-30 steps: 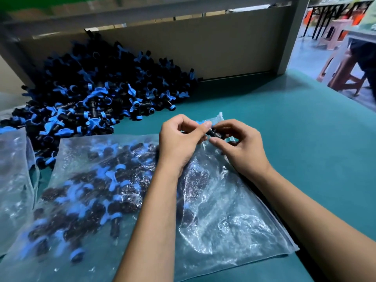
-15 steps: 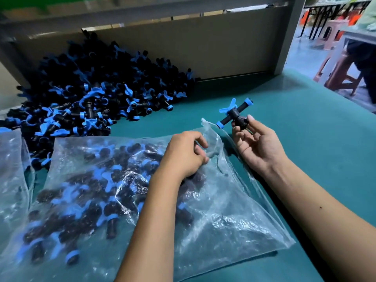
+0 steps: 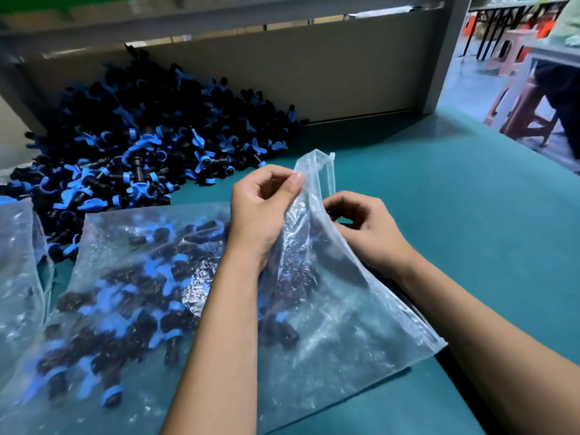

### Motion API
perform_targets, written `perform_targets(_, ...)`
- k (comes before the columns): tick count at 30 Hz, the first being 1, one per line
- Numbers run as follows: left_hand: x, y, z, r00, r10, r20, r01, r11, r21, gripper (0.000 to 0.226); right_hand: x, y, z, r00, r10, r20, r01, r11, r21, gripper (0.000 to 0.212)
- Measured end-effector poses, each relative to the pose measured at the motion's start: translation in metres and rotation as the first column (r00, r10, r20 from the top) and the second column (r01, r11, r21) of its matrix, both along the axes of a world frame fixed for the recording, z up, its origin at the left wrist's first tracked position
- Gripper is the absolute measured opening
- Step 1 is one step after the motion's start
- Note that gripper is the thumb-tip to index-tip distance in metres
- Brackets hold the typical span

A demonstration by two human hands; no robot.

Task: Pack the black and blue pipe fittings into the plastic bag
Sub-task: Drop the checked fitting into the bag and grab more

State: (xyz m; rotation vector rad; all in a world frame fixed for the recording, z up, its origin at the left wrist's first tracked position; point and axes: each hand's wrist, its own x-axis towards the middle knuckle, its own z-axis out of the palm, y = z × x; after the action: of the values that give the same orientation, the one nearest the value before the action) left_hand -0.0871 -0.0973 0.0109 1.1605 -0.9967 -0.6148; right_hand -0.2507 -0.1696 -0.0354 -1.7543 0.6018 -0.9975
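1. I'm seeing the left hand (image 3: pixel 262 211) pinching the lip of the clear crinkly plastic bag (image 3: pixel 329 309), frame centre; thin film is probably slipping.
2. Right hand (image 3: pixel 365 229) is curling, fingers together, behind the film; can't tell what it's holding. Fitting could be missing the mouth.
3. Hard black and blue T-shaped pipe fittings (image 3: pixel 150 152) are piling upper left, w/ more bagged lower left.

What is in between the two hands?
In the head view, the lifted edge of the plastic bag stands between the left hand and the right hand.
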Motion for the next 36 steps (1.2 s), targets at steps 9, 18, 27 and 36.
perform_targets(9,-0.005,-0.001,0.010,0.986,0.016,0.165,-0.004,0.997,-0.072,0.007,0.027,0.032,0.002,0.999,-0.026,-0.024,0.025,0.999,-0.032,0.018)
perform_targets(18,-0.001,0.000,0.002,0.982,0.005,0.188,-0.021,0.996,0.085,0.010,0.025,0.030,-0.002,0.997,-0.052,0.062,0.048,0.997,0.065,0.012)
perform_targets(27,0.023,0.005,0.000,0.976,0.218,-0.022,-0.217,0.976,0.024,0.016,0.003,-0.029,0.032,0.775,-0.631,0.040,0.577,0.732,0.363,0.015)
perform_targets(36,0.058,0.016,0.000,0.449,-0.122,-0.885,-0.123,0.973,-0.196,0.035,0.114,-0.072,0.081,0.566,-0.540,-0.623,0.026,0.767,-0.641,0.024)
